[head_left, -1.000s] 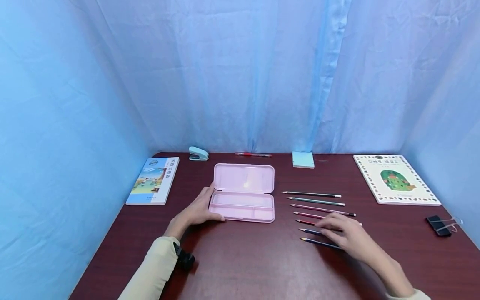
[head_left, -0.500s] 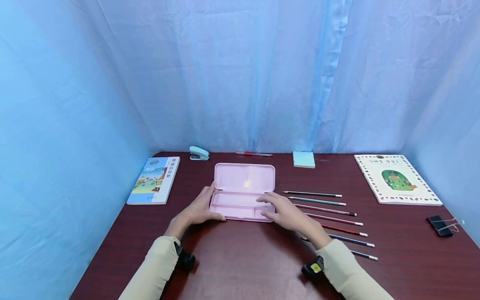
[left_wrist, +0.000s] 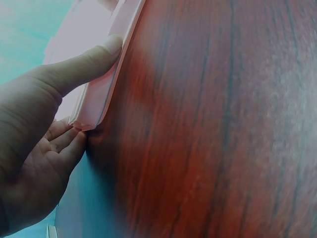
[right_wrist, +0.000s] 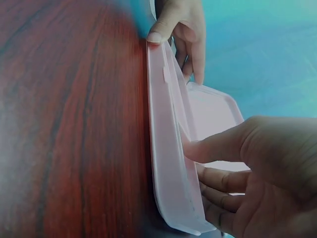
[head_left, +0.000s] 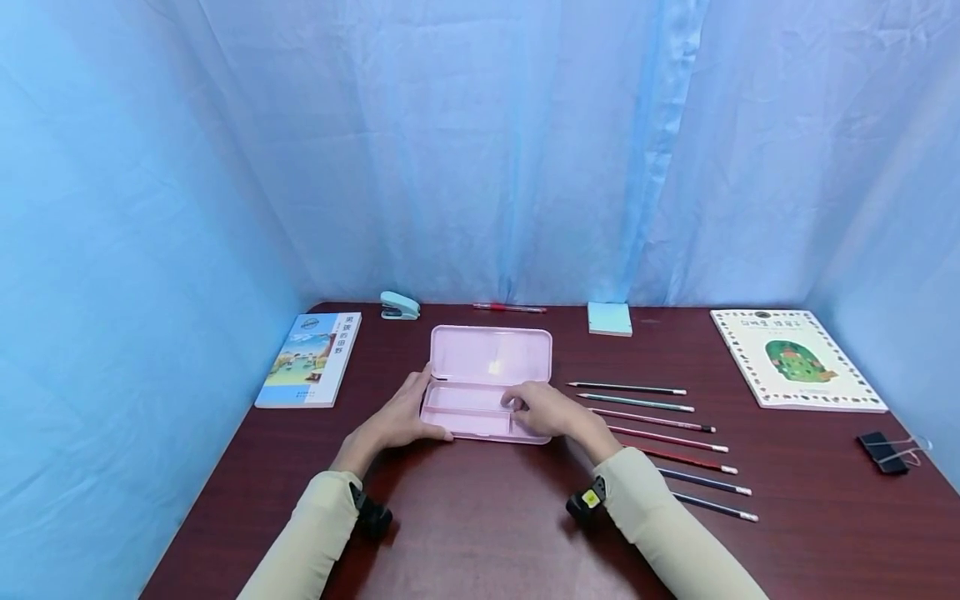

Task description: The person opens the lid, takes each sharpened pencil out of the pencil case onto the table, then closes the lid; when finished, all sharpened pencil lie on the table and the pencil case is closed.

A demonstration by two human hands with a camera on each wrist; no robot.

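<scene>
A pink pencil case (head_left: 491, 354) stands open on the table, its lid tilted back. My left hand (head_left: 395, 417) holds its left end, with the thumb on the front wall and the other fingers around the side, as the left wrist view shows. The right hand (head_left: 546, 408) reaches over the right end. Its bent fingers and thumb are down inside, near the inner divider; in the right wrist view the thumb (right_wrist: 213, 146) lies against the pink plastic. Whether they pinch anything is hidden. Several pencils, among them a green one (head_left: 637, 402), lie in a row to the right.
At the back are a light-blue stapler (head_left: 400, 306), a red pen (head_left: 510, 308) and a notepad (head_left: 610, 318). One book (head_left: 309, 360) lies at the left, another (head_left: 797, 360) at the right. A black binder clip (head_left: 885, 452) sits near the right edge.
My right hand has moved left from above the pencils to the case's right end, its fingers dipping inside. The left hand stays at the left end. The pencils lie as before.
</scene>
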